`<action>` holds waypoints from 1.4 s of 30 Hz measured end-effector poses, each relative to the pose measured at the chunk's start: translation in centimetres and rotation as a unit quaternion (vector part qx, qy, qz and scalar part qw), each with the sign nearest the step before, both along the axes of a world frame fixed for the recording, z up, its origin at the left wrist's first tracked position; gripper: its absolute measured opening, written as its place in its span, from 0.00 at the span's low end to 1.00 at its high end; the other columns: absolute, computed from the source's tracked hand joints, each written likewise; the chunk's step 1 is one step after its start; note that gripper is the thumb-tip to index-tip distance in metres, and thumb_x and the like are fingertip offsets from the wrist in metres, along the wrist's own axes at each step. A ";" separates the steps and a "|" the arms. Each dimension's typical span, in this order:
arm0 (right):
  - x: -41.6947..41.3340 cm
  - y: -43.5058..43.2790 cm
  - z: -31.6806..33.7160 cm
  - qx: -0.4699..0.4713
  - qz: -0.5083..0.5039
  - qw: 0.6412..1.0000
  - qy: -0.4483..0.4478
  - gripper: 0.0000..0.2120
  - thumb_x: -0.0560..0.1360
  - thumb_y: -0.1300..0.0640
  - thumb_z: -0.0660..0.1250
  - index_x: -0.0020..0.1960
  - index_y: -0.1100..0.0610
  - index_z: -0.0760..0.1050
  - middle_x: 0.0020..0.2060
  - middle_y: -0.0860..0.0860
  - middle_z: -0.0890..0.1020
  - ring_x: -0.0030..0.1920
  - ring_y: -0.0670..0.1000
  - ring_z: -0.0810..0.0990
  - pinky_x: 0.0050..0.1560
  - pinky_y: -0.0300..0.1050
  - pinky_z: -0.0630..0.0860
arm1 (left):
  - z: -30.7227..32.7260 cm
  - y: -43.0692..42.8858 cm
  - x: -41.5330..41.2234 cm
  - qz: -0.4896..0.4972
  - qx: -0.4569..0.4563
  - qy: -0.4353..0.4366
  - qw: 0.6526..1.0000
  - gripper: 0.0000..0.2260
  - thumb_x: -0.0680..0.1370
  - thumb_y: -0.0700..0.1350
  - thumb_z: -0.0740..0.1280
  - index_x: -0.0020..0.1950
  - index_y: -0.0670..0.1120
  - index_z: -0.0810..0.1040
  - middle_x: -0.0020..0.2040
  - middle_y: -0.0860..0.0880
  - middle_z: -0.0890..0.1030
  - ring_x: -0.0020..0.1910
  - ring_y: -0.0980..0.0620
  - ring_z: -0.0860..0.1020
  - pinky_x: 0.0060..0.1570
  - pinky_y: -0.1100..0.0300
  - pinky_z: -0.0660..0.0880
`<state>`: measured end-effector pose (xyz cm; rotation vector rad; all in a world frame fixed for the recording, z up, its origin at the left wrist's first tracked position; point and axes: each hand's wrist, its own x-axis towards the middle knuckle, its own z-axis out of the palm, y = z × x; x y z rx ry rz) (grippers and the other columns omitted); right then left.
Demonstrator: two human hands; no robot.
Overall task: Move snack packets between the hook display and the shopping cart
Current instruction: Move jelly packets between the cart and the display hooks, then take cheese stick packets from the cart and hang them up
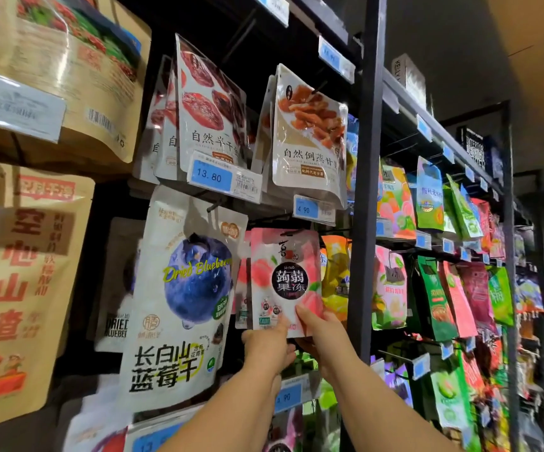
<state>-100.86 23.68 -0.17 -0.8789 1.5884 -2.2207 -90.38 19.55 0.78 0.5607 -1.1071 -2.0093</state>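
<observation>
Where snack bags hang on a dark shop rack, the left hand and right hand both pinch the pink packet by its bottom edge.

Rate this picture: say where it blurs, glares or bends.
Head view: motion blur smears the kraft pouches at left; the pink jelly packet, pinched by the left hand and right hand, reads sharp; glare streaks the dried blueberry bag; the wide lens slants the black shelf post.

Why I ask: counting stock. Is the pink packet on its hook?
Cannot tell: pink packet reaches the hook; left hand, right hand grip it.
</observation>
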 end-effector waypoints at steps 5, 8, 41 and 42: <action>1.1 0.5 -0.4 0.051 -0.086 0.994 0.043 0.25 0.71 0.49 0.74 0.61 0.57 0.69 0.50 0.51 0.79 0.52 0.52 0.80 0.57 0.52 0.79 | -0.5 -0.6 0.4 0.083 -0.134 -0.138 0.978 0.22 0.77 0.49 0.68 0.61 0.36 0.64 0.59 0.39 0.78 0.56 0.42 0.78 0.45 0.58 0.71; 2.1 1.8 -0.7 0.072 -0.137 0.984 0.090 0.28 0.70 0.46 0.74 0.65 0.53 0.68 0.57 0.50 0.78 0.57 0.52 0.78 0.62 0.55 0.75 | -1.1 -0.5 0.9 0.079 -0.165 -0.145 0.972 0.27 0.76 0.49 0.69 0.66 0.36 0.62 0.61 0.40 0.76 0.55 0.42 0.76 0.55 0.52 0.74; 16.9 45.0 -41.9 0.383 -0.336 0.834 -0.212 0.06 0.81 0.54 0.62 0.56 0.55 0.71 0.46 0.53 0.79 0.41 0.51 0.80 0.42 0.46 0.75 | -43.6 28.3 7.4 -0.431 -0.606 -0.410 0.529 0.15 0.79 0.52 0.61 0.59 0.44 0.68 0.58 0.44 0.75 0.58 0.42 0.73 0.54 0.53 0.69; 17.7 46.4 -43.0 0.397 -0.332 0.826 -0.225 0.05 0.81 0.55 0.62 0.54 0.55 0.71 0.45 0.54 0.79 0.40 0.50 0.80 0.42 0.46 0.75 | -44.0 28.6 7.9 -0.415 -0.672 -0.401 0.464 0.15 0.80 0.53 0.60 0.60 0.45 0.70 0.58 0.44 0.75 0.58 0.42 0.74 0.56 0.50 0.69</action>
